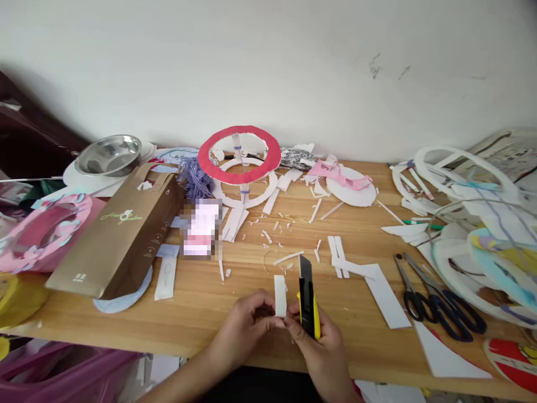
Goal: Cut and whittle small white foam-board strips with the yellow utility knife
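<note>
Near the table's front edge, my left hand (251,319) pinches the lower end of a small white foam board strip (280,294), which stands upright. My right hand (321,341) is closed around a yellow and black utility knife (309,305), its blade end pointing away from me. The thumb and fingertips of that same hand also meet the strip's lower right corner. Just beyond both hands lie thin white offcuts (289,258) and small crumbs. To the right is a bent white board piece (384,291).
A brown box (121,235), a steel bowl (111,155) and purple yarn (196,178) stand at left. A red ring (207,165) rises at the back centre. Two pairs of scissors (444,305) lie at right, beside stacked white rings (444,252). A wall (268,67) closes the back.
</note>
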{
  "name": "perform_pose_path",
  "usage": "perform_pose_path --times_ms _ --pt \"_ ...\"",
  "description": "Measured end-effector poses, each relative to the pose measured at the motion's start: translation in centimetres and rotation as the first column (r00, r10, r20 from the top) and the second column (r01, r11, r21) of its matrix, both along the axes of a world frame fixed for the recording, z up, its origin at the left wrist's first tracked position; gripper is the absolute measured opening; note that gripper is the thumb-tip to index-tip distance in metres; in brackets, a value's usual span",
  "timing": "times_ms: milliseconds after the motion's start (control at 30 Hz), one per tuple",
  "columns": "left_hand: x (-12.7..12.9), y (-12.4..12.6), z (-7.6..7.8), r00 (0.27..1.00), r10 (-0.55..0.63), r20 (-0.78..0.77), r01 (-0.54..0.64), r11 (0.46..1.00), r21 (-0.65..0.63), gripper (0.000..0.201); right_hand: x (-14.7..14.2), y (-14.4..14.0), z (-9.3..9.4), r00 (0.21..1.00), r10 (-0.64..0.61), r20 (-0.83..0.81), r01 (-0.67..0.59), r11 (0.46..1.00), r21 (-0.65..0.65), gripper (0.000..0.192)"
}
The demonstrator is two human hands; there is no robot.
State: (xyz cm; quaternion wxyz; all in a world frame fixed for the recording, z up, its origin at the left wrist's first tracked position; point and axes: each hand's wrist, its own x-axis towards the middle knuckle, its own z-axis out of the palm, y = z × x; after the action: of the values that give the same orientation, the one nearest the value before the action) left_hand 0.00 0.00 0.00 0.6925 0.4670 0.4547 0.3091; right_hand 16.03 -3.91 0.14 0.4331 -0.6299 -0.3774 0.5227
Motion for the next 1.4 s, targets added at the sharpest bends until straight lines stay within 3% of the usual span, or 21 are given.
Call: perform_pose_path --times_ms 100,233,500,633,800,900,1067,1233,1400 --pt "-0.6 0.3 0.8 0.997 -0.067 -0.028 0.067 0.998 0.001 0.016 0.2 -0.2 0.1 0.998 0.061 0.011 -0.061 0.998 0.029 0.026" --pt "-0.6 0.2 1.5 0.987 -0.118 -0.106 0.129 0.987 0.100 0.011 0.4 -0.3 -0.1 0.993 0.112 0.021 -0.113 0.993 0.044 0.026" --pt "0.2 -0.4 0.3 0.998 0.027 0.048 -0.028 1.000 0.009 0.008 0.4 -0.4 -0.6 0.986 0.165 0.038 -0.169 0.977 0.131 0.018" --pt "0.7 -0.5 0.1 0.974 0.131 0.186 -0.105 0.984 -0.143 0.021 0.5 -0.8 -0.9 0.994 0.075 0.086 -0.087 0.986 0.144 0.018" --pt "1.1 -0.5 -0.6 0.955 0.235 0.181 -0.189 0.952 -0.239 0.027 0.5 -0.9 -1.2 0.983 -0.062 0.172 0.015 0.965 0.261 0.014" --pt "1.1 -0.4 -0.9 0.959 0.180 0.220 -0.120 0.958 -0.262 0.029 0.8 -0.6 -1.1 0.977 -0.007 0.211 -0.061 0.947 0.314 0.011" --pt "1.0 -0.2 -0.8 0.952 0.122 0.279 -0.044 0.962 -0.271 0.030 1.7 -0.4 -0.9 0.963 0.121 0.240 -0.191 0.937 0.293 0.013" --pt "1.4 -0.4 -0.7 0.928 0.171 0.331 -0.059 0.944 -0.324 0.032 1.6 -0.1 -1.0 0.948 0.115 0.297 -0.203 0.937 0.285 0.008" --pt "2.0 -0.8 -1.0 0.903 0.207 0.377 -0.066 0.932 -0.356 0.026 1.6 0.0 -1.4 0.932 0.200 0.303 -0.291 0.911 0.291 0.007"
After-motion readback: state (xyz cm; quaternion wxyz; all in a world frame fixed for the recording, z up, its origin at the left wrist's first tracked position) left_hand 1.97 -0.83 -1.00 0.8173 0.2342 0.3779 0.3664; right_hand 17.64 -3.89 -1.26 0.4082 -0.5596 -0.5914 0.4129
